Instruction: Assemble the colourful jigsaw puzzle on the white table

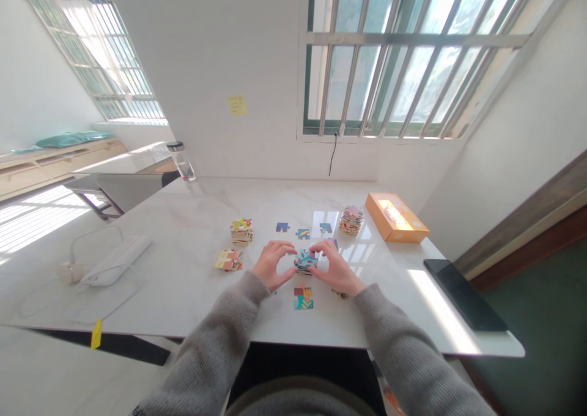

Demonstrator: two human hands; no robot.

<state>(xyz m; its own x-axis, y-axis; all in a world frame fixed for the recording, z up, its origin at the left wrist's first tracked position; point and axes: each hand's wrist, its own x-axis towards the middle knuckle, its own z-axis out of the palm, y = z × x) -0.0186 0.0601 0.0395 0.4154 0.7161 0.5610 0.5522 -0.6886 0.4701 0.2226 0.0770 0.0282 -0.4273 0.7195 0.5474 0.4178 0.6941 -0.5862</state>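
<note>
Marble table, middle toward the near edge: left hand and right hand close together, both gripping a small stack of jigsaw pieces from either side. Joined pieces lie just nearer the edge; taller piece stack sits left — orange box by the far right edge.

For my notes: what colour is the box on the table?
The box is orange, in the head view.
</note>
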